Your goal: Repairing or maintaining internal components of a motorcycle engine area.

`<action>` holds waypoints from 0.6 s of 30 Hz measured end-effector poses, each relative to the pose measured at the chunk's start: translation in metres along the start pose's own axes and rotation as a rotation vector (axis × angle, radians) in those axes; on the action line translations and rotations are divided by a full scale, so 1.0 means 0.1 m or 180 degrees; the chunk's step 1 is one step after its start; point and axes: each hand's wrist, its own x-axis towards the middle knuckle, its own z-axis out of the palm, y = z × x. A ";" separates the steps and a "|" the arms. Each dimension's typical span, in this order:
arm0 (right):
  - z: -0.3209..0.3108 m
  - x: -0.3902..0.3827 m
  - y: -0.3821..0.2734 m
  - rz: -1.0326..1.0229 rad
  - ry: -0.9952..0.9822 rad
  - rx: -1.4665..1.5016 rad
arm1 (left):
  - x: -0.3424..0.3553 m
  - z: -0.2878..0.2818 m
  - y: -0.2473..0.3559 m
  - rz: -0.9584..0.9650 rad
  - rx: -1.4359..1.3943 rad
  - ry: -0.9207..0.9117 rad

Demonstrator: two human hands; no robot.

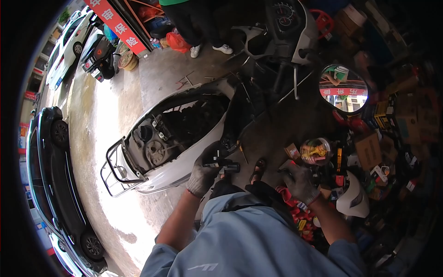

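Note:
A grey work glove covers my left hand (202,177), whose fingers are closed around a small black and metal part with a cylindrical end (230,167). That hand is beside the white side panel of a scooter (177,171), whose seat is off, so its inner frame and engine parts show. My right hand (301,184), also gloved, hovers over the clutter on the right, close to a clear round jar with yellow things inside (315,151). Its fingers are curled together; whatever they hold, if anything, is too dark to make out.
A black rear rack (113,173) juts from the scooter's tail. Cardboard boxes (369,151), a white curved panel (353,198) and red parts (295,207) crowd the right side. Beyond the scooter stands another person (196,23). A black car (57,184) is parked at left.

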 end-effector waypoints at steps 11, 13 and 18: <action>0.05 0.15 -0.58 0.0559 -0.0312 0.0518 | 0.03 -0.03 -0.25 -0.0167 -0.1130 -0.0442; 0.09 0.15 -0.56 0.0533 -0.0325 0.0478 | 0.04 -0.02 -0.24 -0.0108 -0.1102 -0.0544; 0.08 0.18 -0.53 -0.0064 -0.0260 -0.0171 | 0.01 0.03 -0.14 -0.0317 -0.0965 -0.0525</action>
